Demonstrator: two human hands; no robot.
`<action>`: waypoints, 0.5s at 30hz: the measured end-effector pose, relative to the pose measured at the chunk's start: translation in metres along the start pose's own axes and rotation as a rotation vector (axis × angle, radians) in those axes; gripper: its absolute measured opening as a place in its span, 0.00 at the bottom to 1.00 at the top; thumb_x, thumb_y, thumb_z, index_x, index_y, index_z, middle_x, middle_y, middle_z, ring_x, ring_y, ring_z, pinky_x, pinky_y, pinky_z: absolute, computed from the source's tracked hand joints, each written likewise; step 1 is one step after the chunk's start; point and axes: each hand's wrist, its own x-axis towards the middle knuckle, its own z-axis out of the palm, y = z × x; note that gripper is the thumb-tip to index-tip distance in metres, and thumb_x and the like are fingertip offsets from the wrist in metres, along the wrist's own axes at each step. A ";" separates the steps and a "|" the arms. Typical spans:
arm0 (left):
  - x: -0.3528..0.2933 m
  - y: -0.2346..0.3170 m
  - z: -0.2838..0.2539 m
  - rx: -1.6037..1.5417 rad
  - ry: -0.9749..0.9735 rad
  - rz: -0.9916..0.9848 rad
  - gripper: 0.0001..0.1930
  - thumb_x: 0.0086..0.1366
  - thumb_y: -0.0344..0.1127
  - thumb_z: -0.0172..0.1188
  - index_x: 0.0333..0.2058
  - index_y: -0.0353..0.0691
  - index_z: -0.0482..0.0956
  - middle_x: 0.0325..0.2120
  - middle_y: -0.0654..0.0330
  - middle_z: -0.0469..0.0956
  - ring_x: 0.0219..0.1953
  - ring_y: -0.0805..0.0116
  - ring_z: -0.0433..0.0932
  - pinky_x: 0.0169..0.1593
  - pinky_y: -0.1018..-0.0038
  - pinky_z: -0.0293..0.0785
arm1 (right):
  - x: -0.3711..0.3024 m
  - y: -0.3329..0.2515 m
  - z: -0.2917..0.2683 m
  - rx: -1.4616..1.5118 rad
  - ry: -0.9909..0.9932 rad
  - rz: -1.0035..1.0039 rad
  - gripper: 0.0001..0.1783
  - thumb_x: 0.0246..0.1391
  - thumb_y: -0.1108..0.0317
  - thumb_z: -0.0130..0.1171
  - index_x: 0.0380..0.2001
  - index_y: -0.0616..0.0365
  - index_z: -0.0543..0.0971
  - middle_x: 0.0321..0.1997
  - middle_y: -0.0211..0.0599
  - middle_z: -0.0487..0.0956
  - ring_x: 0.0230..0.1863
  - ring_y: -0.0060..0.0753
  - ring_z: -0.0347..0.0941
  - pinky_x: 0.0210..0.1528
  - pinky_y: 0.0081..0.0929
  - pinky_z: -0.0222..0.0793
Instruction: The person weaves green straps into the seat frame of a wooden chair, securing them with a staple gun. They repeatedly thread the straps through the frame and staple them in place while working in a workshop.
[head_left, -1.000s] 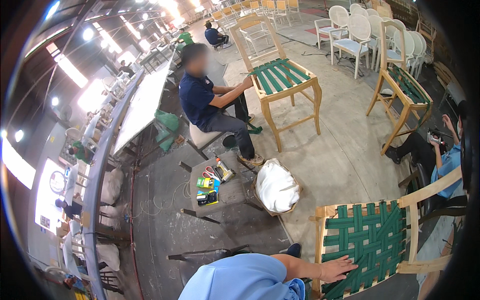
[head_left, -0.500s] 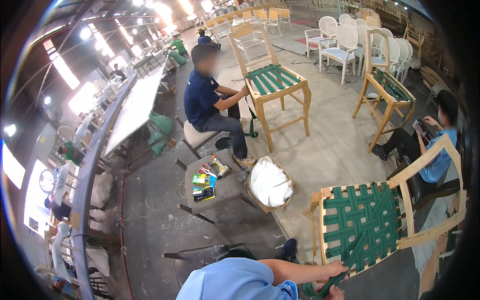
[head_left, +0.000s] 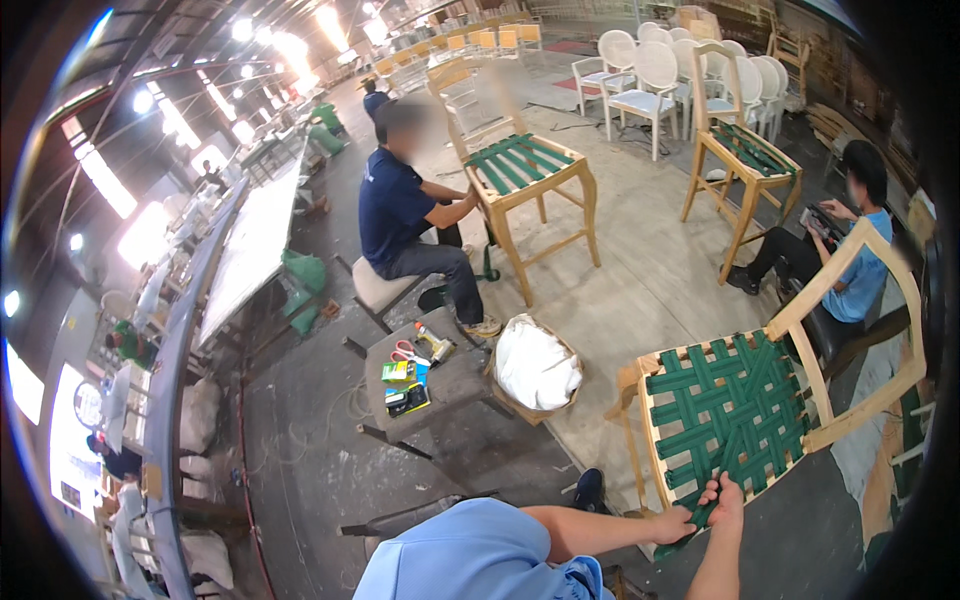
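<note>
A wooden chair frame [head_left: 862, 420] stands at my right, its seat crossed by woven green webbing [head_left: 690, 385]. One loose green strap [head_left: 727, 458] runs slantwise over the weave to the seat's near edge. My right hand [head_left: 730, 499] is closed with fingers pinching this strap just above the seat rail. Beside it, to the left, my left hand [head_left: 674, 525] is closed on the same strap lower down, outside the rail. The strap's end below my left hand is mostly hidden.
An upholstered stool [head_left: 440, 378] at left carries scissors [head_left: 408, 352], a staple gun [head_left: 436, 345] and small boxes. Near it sits a basket with white cloth [head_left: 537, 362]. A co-worker [head_left: 400, 205] handles another webbed chair [head_left: 530, 170]; another person [head_left: 858, 250] sits at right.
My right hand has risen from below the seat edge to the strap above the rail. The strap now lies further through the weave. The whole view has shifted slightly.
</note>
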 end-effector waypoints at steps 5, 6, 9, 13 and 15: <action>0.006 0.009 -0.046 0.394 0.420 0.335 0.21 0.73 0.44 0.55 0.60 0.41 0.76 0.60 0.50 0.75 0.67 0.45 0.68 0.67 0.55 0.67 | 0.007 0.011 -0.009 -0.138 0.192 -0.085 0.21 0.79 0.49 0.39 0.35 0.47 0.72 0.19 0.20 0.65 0.14 0.19 0.55 0.15 0.25 0.50; 0.008 0.002 -0.049 0.470 0.457 0.412 0.23 0.73 0.46 0.55 0.62 0.41 0.75 0.63 0.51 0.72 0.70 0.44 0.64 0.70 0.53 0.61 | 0.007 0.018 -0.001 -0.177 0.170 -0.089 0.21 0.79 0.48 0.39 0.37 0.48 0.73 0.19 0.21 0.67 0.13 0.18 0.56 0.15 0.25 0.50; 0.014 -0.018 -0.046 0.628 0.451 0.575 0.28 0.74 0.49 0.53 0.67 0.43 0.71 0.70 0.52 0.66 0.76 0.43 0.55 0.77 0.47 0.47 | 0.004 0.038 0.003 -0.238 0.154 -0.116 0.23 0.79 0.46 0.38 0.39 0.48 0.76 0.20 0.23 0.71 0.13 0.18 0.58 0.13 0.24 0.50; 0.043 -0.014 -0.037 0.717 0.394 0.655 0.32 0.71 0.54 0.53 0.69 0.48 0.69 0.71 0.57 0.65 0.77 0.43 0.53 0.77 0.41 0.42 | -0.002 0.039 -0.029 -0.226 0.114 -0.210 0.26 0.78 0.42 0.38 0.37 0.46 0.78 0.17 0.23 0.71 0.11 0.18 0.58 0.11 0.23 0.48; 0.056 -0.008 -0.039 0.757 0.365 0.564 0.31 0.68 0.54 0.56 0.68 0.53 0.71 0.71 0.59 0.67 0.75 0.44 0.56 0.77 0.39 0.44 | -0.011 0.044 -0.040 -0.183 0.206 -0.212 0.21 0.76 0.46 0.46 0.42 0.49 0.79 0.24 0.22 0.76 0.13 0.17 0.58 0.12 0.23 0.46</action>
